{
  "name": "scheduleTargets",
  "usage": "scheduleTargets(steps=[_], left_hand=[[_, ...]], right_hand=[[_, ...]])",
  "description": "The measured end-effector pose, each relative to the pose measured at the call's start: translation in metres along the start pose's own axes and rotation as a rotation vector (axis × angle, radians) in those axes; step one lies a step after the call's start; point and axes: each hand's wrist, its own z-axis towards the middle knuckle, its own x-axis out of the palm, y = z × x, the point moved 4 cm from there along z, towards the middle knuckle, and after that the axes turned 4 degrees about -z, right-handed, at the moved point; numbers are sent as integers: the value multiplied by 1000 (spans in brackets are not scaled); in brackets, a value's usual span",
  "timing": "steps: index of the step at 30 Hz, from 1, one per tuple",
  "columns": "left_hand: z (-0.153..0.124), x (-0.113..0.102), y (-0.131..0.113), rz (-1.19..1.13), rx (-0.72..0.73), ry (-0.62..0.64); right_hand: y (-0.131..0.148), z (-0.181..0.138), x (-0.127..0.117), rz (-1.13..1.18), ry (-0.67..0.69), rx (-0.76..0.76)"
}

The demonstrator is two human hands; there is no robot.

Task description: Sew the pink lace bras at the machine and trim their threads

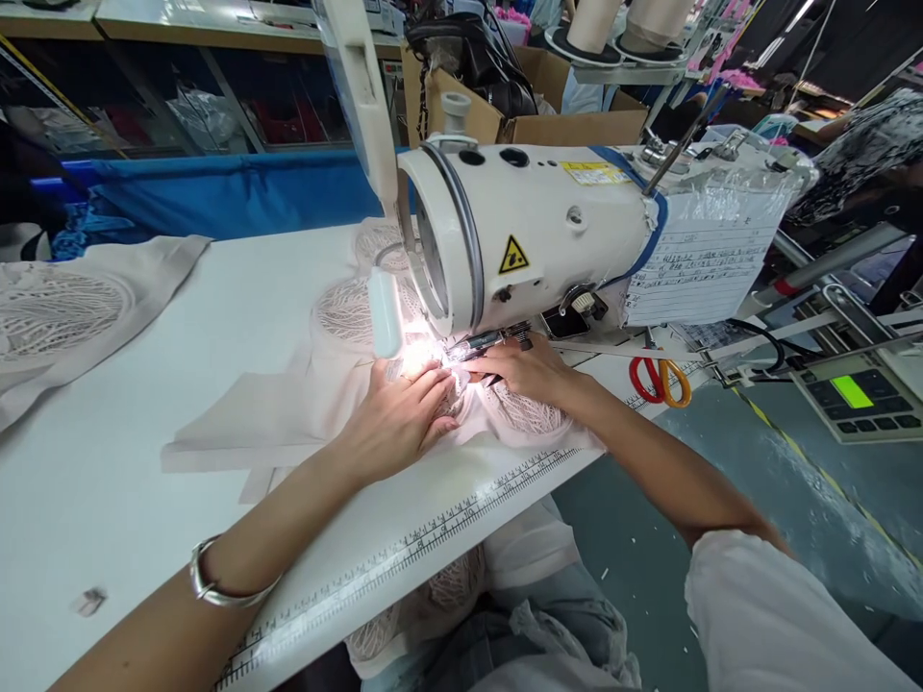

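Observation:
A pale pink bra piece with lace cups (pixel 530 411) lies across the bed of a white sewing machine (pixel 537 226). Lit brightly by the lamp, part of it passes under the needle area, where glare hides detail. My left hand (pixel 400 418) rests flat on the fabric left of the needle, fingers stretched out. Right of the needle, my right hand (pixel 523 368) pinches the fabric edge beside the metal attachment (pixel 485 343); its fingertips are partly hidden. A flat length of plain fabric (pixel 245 423) trails leftward over the table.
Another lace piece (pixel 64 308) lies at the far left of the white table (pixel 130 519). Red and orange-handled scissors (pixel 660 380) sit at the right edge, near a control panel (pixel 861 394). A printed ruler (pixel 433 533) runs along the front edge. More lace pieces (pixel 458 577) hang over my lap.

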Motion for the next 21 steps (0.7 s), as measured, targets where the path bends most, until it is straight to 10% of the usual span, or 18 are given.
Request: scheduleTargets(steps=[8,14,21], left_hand=[[2,1,-3,20,0,-26],[1,1,-7,25,-2,-29],[0,2,-5,9,-10,-35]], right_hand=[[8,-35,-5,-95,-24,148],[14,-37,-2,-50,-83,-87],[12,-28,-3,-62,-40,-31]])
